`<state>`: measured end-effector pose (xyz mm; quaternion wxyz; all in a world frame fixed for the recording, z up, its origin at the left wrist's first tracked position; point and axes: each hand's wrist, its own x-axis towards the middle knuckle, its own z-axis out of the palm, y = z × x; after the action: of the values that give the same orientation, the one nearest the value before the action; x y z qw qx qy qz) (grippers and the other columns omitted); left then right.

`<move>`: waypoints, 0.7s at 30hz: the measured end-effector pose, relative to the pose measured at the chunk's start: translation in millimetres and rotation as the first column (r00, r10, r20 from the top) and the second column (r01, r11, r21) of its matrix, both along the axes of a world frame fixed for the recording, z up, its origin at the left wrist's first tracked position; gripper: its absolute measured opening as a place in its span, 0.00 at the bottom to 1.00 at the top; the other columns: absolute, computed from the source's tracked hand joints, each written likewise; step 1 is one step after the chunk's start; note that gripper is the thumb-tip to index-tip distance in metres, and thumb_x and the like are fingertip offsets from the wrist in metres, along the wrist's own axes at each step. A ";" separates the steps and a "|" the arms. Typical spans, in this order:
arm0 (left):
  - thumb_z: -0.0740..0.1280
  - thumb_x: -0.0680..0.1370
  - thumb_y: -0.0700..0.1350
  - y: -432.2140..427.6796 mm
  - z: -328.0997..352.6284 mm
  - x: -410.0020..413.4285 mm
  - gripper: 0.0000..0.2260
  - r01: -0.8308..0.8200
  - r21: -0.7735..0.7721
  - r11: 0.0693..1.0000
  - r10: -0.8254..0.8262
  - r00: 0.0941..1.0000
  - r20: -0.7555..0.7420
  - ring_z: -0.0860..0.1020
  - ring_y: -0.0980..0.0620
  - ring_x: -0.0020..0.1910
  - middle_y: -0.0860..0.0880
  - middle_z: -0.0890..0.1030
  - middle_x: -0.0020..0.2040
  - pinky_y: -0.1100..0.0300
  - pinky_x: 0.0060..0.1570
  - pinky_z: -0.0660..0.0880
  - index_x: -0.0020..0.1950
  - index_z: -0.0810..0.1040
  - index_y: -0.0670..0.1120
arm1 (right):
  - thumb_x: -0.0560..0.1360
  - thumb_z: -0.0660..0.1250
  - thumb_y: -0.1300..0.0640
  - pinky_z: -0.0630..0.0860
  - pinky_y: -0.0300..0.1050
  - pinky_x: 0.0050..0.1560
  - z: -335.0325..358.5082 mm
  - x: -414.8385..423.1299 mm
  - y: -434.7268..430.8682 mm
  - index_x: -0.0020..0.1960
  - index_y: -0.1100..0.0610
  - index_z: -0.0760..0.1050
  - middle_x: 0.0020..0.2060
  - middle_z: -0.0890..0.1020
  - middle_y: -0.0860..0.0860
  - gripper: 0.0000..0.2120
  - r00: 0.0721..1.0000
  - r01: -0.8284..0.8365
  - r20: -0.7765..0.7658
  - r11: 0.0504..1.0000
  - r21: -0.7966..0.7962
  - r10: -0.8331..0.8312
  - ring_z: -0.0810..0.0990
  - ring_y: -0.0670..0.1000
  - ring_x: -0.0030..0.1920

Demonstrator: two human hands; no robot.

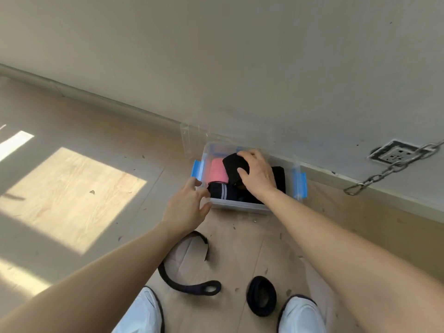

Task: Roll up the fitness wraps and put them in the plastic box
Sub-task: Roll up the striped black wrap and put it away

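The step in hand looks like stowing: the person's right hand [258, 175] reaches down into the plastic box [240, 207], fingers and thumb curled over a black roll [234, 163] that it grips from above, setting it among the wraps already inside. Just left of that roll lies a pink roll [217, 171], and in front of it, against the near wall, a dark roll with pale stripes [222, 191]; more dark fabric shows under the right wrist, too hidden to tell apart. The left hand [187, 207] holds nothing, its fingers spread and relaxed at the box's near-left corner beside a blue latch [197, 170]; whether the fingertips touch the wall cannot be told. The box stands on the floor [72, 188] against the skirting, with what seems to be its clear lid [192, 138] propped behind it. The task is judged well along but not done: nearer the person's shoes a long black strap [168, 277] lies unrolled in a loose curve, and a coiled black wrap [261, 295] sits close by, both well apart from the box. The next move likely calls for seating the black roll snugly so it does not spring open, letting go, then bringing both hands back to the strap, which needs winding tight from one end before it can join the rest.
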<state>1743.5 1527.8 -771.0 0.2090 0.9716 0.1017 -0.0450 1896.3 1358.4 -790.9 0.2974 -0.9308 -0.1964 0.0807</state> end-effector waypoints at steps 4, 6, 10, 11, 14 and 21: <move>0.73 0.78 0.49 2.3 -7.1 -7.6 0.10 -0.010 -0.066 0.998 0.013 0.999 0.041 0.81 0.45 0.55 0.47 0.74 0.67 0.51 0.51 0.78 0.57 0.82 0.49 | 0.77 0.71 0.48 0.69 0.48 0.67 2.1 11.6 -20.7 0.75 0.46 0.69 0.69 0.75 0.51 0.27 0.989 -0.064 -0.140 0.997 -0.044 0.057 0.73 0.55 0.68; 0.73 0.78 0.48 1.4 -8.3 -8.8 0.10 -0.025 -0.092 0.995 0.030 0.998 0.049 0.81 0.45 0.55 0.48 0.73 0.68 0.52 0.51 0.77 0.58 0.82 0.49 | 0.72 0.75 0.45 0.69 0.52 0.70 2.6 9.2 -21.7 0.77 0.44 0.65 0.71 0.75 0.50 0.36 0.971 -0.081 -0.229 0.996 -0.040 0.070 0.72 0.55 0.70; 0.72 0.78 0.49 -0.6 -8.2 -7.7 0.10 -0.040 -0.103 0.994 0.045 0.998 0.050 0.81 0.46 0.55 0.49 0.72 0.69 0.54 0.51 0.75 0.59 0.82 0.49 | 0.70 0.78 0.45 0.71 0.54 0.70 -2.7 -0.5 -13.6 0.76 0.46 0.66 0.70 0.76 0.51 0.38 0.943 0.118 -0.321 0.989 0.086 -0.085 0.73 0.56 0.69; 0.72 0.78 0.49 -0.5 -7.5 -7.5 0.10 -0.042 -0.108 0.993 0.048 0.998 0.048 0.81 0.47 0.55 0.49 0.72 0.69 0.55 0.52 0.75 0.59 0.82 0.49 | 0.70 0.78 0.44 0.72 0.53 0.69 -2.8 -1.6 -10.1 0.76 0.47 0.67 0.70 0.76 0.52 0.38 0.931 0.191 -0.335 0.975 0.111 -0.144 0.73 0.56 0.70; 0.72 0.78 0.49 0.3 -7.4 -7.6 0.11 -0.047 -0.121 0.992 0.052 0.998 0.037 0.80 0.47 0.56 0.50 0.71 0.70 0.56 0.53 0.74 0.60 0.82 0.50 | 0.71 0.76 0.41 0.73 0.51 0.64 -2.6 -7.9 0.2 0.75 0.48 0.68 0.68 0.77 0.52 0.36 0.925 0.267 -0.296 0.962 0.061 -0.238 0.76 0.57 0.67; 0.71 0.79 0.49 3.5 -10.4 -11.0 0.14 0.001 -0.125 0.992 0.005 0.999 0.046 0.80 0.47 0.56 0.49 0.68 0.73 0.54 0.55 0.76 0.64 0.79 0.50 | 0.70 0.69 0.32 0.74 0.57 0.66 6.0 -4.1 -5.9 0.78 0.47 0.61 0.72 0.75 0.51 0.42 0.946 0.075 -0.306 0.990 -0.120 -0.109 0.74 0.59 0.69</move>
<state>1732.6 1531.3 -781.4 0.2718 0.9572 0.0948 -0.0284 1892.2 1352.5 -784.9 0.2781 -0.9291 -0.0986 0.2228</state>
